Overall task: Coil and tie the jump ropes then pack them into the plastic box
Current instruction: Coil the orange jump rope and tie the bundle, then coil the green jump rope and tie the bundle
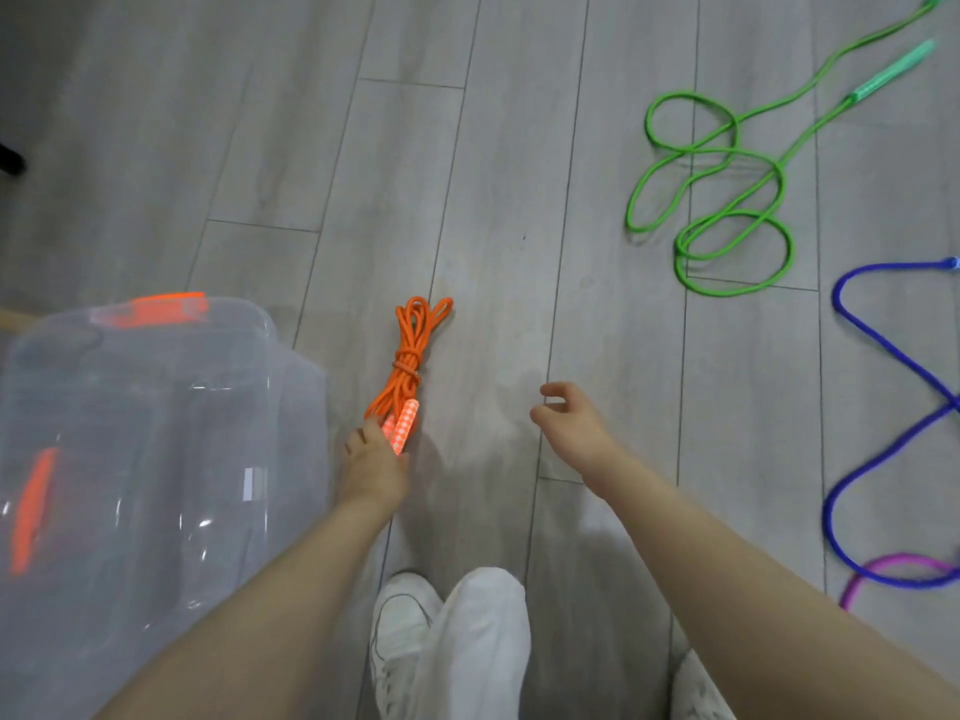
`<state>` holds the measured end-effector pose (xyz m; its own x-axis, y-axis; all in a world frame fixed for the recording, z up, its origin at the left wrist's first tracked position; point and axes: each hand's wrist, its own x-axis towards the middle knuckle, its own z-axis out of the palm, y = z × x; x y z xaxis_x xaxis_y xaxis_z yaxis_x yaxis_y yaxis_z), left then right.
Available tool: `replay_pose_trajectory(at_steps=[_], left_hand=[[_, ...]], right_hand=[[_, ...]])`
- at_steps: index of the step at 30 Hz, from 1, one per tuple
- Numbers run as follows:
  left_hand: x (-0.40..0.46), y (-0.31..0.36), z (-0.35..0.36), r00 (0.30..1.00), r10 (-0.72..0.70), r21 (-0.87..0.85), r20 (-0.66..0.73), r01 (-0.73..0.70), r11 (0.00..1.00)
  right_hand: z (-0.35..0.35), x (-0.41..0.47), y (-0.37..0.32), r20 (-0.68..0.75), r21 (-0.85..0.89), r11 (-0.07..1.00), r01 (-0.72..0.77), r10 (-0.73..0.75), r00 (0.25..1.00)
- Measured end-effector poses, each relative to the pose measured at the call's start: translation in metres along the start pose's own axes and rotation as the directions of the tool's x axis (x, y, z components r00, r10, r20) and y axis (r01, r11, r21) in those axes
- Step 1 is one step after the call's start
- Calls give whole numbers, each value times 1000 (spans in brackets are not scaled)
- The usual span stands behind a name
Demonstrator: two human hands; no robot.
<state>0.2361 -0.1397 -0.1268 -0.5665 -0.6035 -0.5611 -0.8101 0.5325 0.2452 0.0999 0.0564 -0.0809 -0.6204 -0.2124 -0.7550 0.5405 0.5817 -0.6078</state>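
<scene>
An orange jump rope [410, 356], coiled and tied around its middle, lies on the grey wood floor in the centre. My left hand [371, 465] grips its orange-and-white handles at the near end. My right hand [569, 415] hovers just right of the bundle, fingers loosely apart and holding nothing. The clear plastic box [156, 459] with orange latches stands at the left, beside my left hand. A green rope [727, 200] lies uncoiled at the upper right. At the right edge a blue rope [878, 444] snakes loose, with a pink rope [883, 569] peeking out beneath it.
My white shoe and trouser leg [457, 641] are at the bottom centre. A dark object [10, 161] sits at the far left edge. Bare floor [363, 148] stretches beyond the orange bundle.
</scene>
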Motion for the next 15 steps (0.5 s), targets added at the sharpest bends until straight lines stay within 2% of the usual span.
replay_pose_trajectory(at_steps=[5,8,11,15], left_hand=[[5,1,2,998,40,48,-45,-38,998],[7,6,3,985,165,169,-54,-154,974],[14,19,13,917,399,321,-31,-369,872],[26,57,24,839,533,450,112,-521,726]], right_hand=[[-3,8,8,6,-31,999,8,-8,1000],[-4,12,9,-5,-32,999,-1,0,1000],[-8,24,10,-36,-82,997,13,-16,999],[-31,47,15,-56,-195,981,26,-37,998]])
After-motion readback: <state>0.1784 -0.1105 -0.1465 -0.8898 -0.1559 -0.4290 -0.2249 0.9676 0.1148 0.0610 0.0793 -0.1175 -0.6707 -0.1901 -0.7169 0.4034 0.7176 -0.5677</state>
